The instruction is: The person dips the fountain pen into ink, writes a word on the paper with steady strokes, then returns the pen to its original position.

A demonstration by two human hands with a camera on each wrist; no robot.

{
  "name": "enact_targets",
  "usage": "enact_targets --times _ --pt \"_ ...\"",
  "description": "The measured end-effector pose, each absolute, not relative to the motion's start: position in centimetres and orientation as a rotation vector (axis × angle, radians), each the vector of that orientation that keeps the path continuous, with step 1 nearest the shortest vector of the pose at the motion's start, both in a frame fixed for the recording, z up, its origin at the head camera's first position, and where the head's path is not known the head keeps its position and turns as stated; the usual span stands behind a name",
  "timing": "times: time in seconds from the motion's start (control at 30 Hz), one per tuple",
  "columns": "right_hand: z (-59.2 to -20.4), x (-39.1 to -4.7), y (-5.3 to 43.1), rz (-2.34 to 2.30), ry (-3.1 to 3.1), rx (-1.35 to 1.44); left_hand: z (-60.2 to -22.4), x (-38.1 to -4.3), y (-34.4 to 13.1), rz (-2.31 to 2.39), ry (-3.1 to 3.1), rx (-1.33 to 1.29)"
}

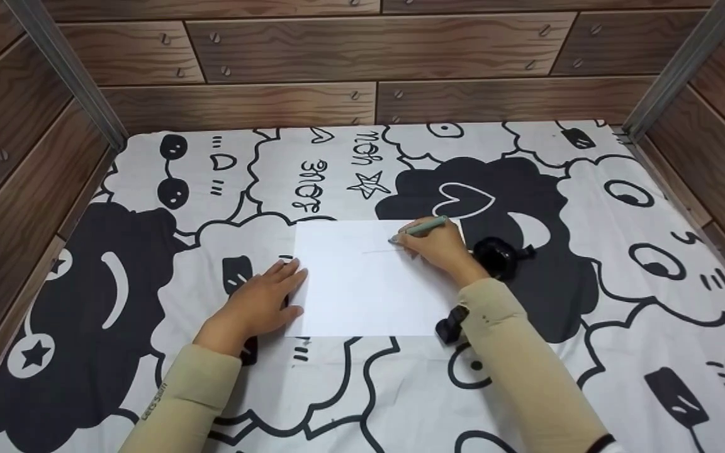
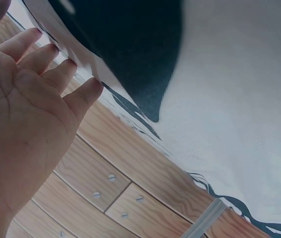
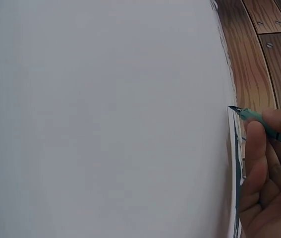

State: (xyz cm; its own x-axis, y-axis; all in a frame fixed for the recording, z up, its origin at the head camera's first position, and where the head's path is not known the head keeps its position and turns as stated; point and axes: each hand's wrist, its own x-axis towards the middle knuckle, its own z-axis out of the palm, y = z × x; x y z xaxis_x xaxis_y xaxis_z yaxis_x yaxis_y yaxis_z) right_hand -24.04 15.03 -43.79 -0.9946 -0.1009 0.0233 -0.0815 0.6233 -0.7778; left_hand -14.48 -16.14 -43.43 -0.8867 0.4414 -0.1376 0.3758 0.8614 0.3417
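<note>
A white sheet of paper (image 1: 350, 296) lies on the patterned cloth, with a thin faint line near its upper right part. My right hand (image 1: 435, 248) pinches a green fountain pen (image 1: 425, 226) between thumb and fingers, its tip close over the paper just above that line. In the right wrist view the dark nib of the fountain pen (image 3: 259, 119) points at the white sheet (image 3: 105, 119). Fingers straight and spread, my left hand (image 1: 262, 302) rests at the paper's left edge; the left wrist view shows the palm of this left hand (image 2: 26, 109).
A black-and-white cartoon cloth (image 1: 312, 390) covers the table. Beside my right wrist is a rounded black object (image 1: 494, 257), and a smaller black piece (image 1: 450, 326) shows near the sheet's lower right corner. Wood-patterned walls (image 1: 375, 50) and metal posts (image 1: 67, 69) enclose the table.
</note>
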Motion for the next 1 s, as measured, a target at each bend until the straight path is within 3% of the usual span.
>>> enact_targets --times 1.0 --pt "-43.6 -22.4 14.1 -1.301 2.617 -0.299 -43.6 -14.5 -16.1 0.466 2.821 0.625"
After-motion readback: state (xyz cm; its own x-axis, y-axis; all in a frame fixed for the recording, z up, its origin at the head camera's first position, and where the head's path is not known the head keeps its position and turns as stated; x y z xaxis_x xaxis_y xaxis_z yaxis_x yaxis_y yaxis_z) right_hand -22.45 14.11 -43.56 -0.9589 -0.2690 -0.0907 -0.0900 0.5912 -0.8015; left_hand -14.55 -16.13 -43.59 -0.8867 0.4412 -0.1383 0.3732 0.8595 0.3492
